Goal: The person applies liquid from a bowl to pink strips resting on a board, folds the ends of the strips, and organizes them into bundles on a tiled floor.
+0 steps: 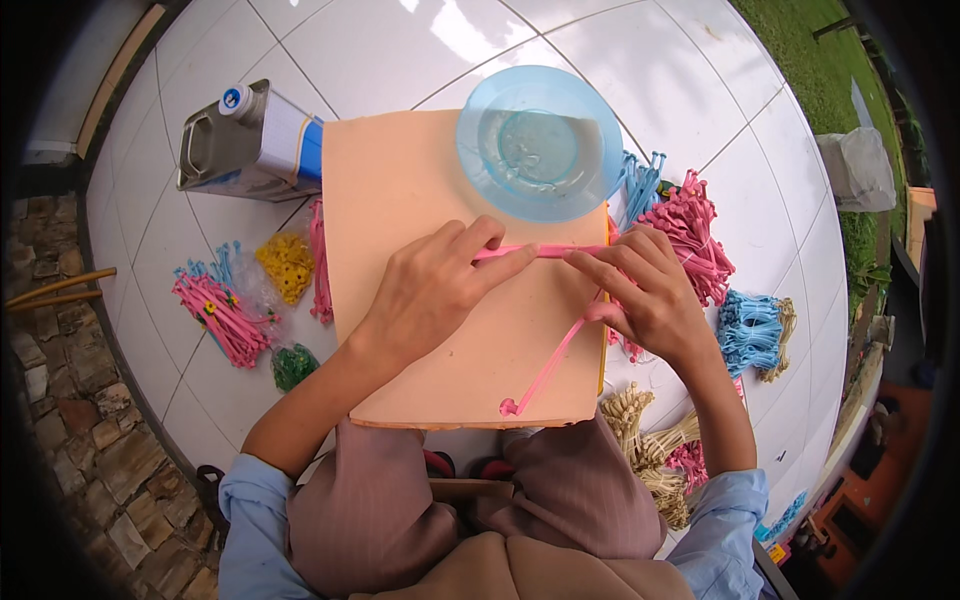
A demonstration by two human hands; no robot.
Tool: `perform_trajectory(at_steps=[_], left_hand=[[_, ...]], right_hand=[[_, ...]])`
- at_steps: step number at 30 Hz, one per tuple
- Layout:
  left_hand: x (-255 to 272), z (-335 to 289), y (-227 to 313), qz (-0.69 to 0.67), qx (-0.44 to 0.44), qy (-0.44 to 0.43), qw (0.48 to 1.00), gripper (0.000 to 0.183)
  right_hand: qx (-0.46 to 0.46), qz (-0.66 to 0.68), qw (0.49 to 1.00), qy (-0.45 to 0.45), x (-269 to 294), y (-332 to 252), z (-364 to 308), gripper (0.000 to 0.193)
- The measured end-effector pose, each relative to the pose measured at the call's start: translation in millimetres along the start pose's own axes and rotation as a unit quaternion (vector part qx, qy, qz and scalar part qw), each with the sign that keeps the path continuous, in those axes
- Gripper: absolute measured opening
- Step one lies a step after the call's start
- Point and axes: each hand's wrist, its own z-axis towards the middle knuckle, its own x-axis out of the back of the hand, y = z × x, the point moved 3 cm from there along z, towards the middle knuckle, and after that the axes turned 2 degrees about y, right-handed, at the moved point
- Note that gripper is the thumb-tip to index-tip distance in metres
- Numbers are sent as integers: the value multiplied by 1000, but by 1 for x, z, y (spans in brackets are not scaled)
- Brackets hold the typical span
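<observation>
The left thumb and bent index finger close on a pink strip (554,251), the thumb stretched along it with its tip pointing right. The right index finger reaches leftward, its tip against the strip just beside the left thumb's tip; the right thumb stands apart from it, lower down. How firmly the other right fingers grip, I cannot tell, as they overlap the strip.

The left hand (430,280) is turned back upward, knuckles bent, its wrist angled in from the lower left. The right hand (655,290) also shows its back, its fingers aimed left and slightly up, the forearm rising from the lower right. Both elbows are bent, with rolled blue sleeves below.

The strip lies over the upper middle of the peach tabletop (400,180). Its held stretch runs straight from left to right, nearly level with the tabletop's far edge. From the right hand a narrow tail slants down and left, ending in a small pink knob (509,407) near the front edge.

Beyond the hands, a translucent blue bowl (585,190) sits at the far right corner. Left of the tabletop, a metal can (240,150) stands on the white tiled floor (390,50), with a yellow bag (285,266) nearer the person. Pink bundles (692,240) and blue bundles (748,335) lie to the right.
</observation>
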Motion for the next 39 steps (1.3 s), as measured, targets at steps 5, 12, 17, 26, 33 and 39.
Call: perform_trajectory(at_steps=[5,12,17,26,33,39], left_hand=[[-2,0,-1,-10,6,-1,1000,43],[-1,1,-2,2,0,-1,1000,42],[-2,-3,-1,8,-27,21,999,37],[41,10,42,-392,64,22,917,32],[166,-3,68,-1,-262,461,847,48],[185,1,126,255,-424,278,823,59]], right_hand=[[32,-54,998,-17,-4,-1,1,47],[14,-24,1000,13,-4,3,-3,40],[-36,72,993,81,-12,13,-23,26],[-66,107,960,250,65,-26,-55,62],[-157,331,902,228,199,-115,16,64],[-173,484,831,212,193,-140,61,74]])
